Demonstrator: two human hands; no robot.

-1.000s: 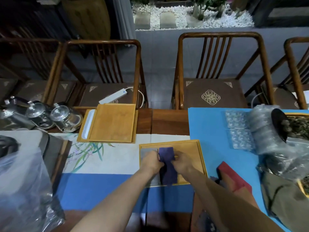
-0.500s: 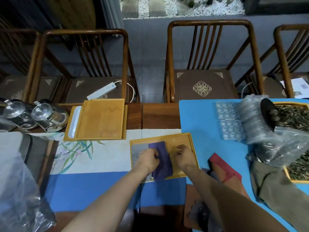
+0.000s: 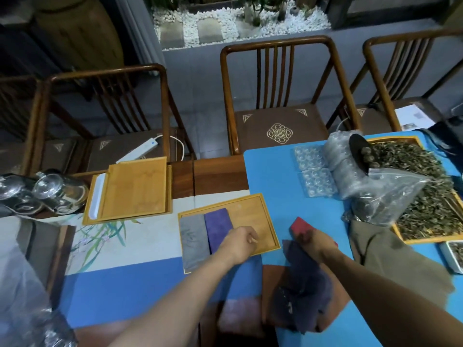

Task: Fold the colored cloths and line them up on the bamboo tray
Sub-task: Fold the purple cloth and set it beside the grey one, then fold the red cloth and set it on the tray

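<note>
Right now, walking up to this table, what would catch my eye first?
Two folded cloths, a grey cloth and a purple cloth, lie side by side in the bamboo tray. Just right of it, the right hand reaches a red cloth on the blue mat.

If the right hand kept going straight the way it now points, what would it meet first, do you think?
The right hand points up-left over the folded red cloth, seemingly touching it already. Past that lies bare blue mat, though depth is unclear.
</note>
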